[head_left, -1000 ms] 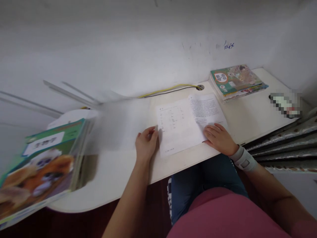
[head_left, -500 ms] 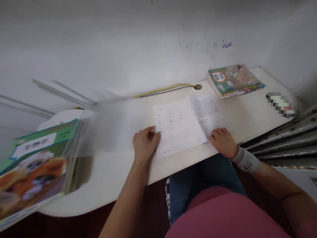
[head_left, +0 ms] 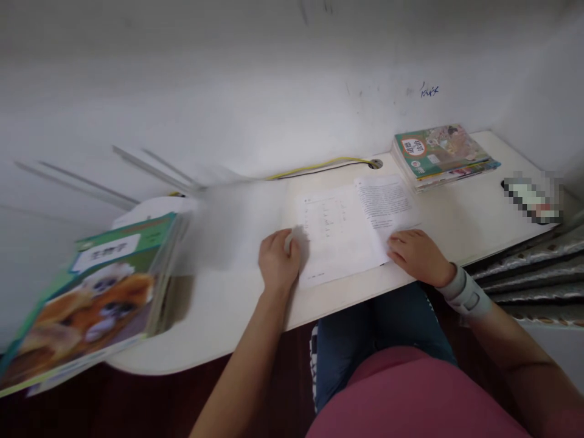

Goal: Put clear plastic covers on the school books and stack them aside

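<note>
An open paper booklet [head_left: 333, 255] with printed text lies on the white desk, its right page slightly bowed. My left hand [head_left: 279, 260] is at the booklet's left edge, fingers curled and thumb drawn in. Something small and pale shows between thumb and forefinger; whether it is a curled page edge I cannot tell. My right hand [head_left: 418, 257], with a grey band on the wrist, has its bent fingers on the lower right page and appears to grip its edge.
A thick stack of textbooks [head_left: 104, 292] stands at the desk's left end. Another book stack [head_left: 444, 152] is at the back right, near a blurred-out phone-like object [head_left: 533, 199]. A yellow cable [head_left: 319, 165] runs along the wall into a desk hole. Folded silvery material [head_left: 538, 267] hangs at right.
The view has shifted, so the desk and books appear farther right. My left fingers have curled in more at the page edge. My right hand stays at the lower right page.
</note>
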Action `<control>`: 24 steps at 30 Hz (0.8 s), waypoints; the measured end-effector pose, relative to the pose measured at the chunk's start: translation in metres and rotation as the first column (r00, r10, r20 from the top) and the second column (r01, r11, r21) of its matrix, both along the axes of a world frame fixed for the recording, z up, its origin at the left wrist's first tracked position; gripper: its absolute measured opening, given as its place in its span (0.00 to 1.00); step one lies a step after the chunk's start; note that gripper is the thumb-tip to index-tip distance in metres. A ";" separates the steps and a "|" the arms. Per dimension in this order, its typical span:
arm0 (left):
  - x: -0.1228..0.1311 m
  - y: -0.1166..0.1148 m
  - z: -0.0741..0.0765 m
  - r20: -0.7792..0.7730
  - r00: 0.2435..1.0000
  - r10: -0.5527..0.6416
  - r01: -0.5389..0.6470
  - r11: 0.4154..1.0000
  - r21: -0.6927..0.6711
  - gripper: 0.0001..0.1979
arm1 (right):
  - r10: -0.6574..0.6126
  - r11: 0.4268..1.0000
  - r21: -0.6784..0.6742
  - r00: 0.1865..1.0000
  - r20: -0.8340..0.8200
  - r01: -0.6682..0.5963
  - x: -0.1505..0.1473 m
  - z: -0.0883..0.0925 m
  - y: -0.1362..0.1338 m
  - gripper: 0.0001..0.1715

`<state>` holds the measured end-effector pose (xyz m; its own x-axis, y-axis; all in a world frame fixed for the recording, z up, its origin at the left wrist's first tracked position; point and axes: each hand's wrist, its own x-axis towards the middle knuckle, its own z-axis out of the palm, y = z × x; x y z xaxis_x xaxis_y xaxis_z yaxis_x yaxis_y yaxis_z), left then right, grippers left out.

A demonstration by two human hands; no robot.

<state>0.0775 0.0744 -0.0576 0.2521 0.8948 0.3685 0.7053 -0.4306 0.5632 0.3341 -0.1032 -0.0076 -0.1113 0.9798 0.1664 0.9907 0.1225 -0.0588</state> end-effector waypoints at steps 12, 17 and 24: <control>-0.002 0.018 0.034 0.542 0.772 0.334 0.287 0.577 -0.765 0.11 | -0.066 0.996 0.044 0.990 -0.121 0.072 -0.015 -0.039 0.033 0.29; 0.011 0.012 0.045 0.475 0.861 0.182 0.345 0.477 -0.808 0.12 | -0.048 0.998 0.023 0.988 -0.149 0.052 -0.013 -0.035 0.032 0.29; 0.052 0.001 0.102 0.491 0.871 -0.032 0.351 0.740 -0.574 0.11 | 0.029 1.000 0.017 0.918 -0.396 -0.024 0.000 -0.022 0.036 0.26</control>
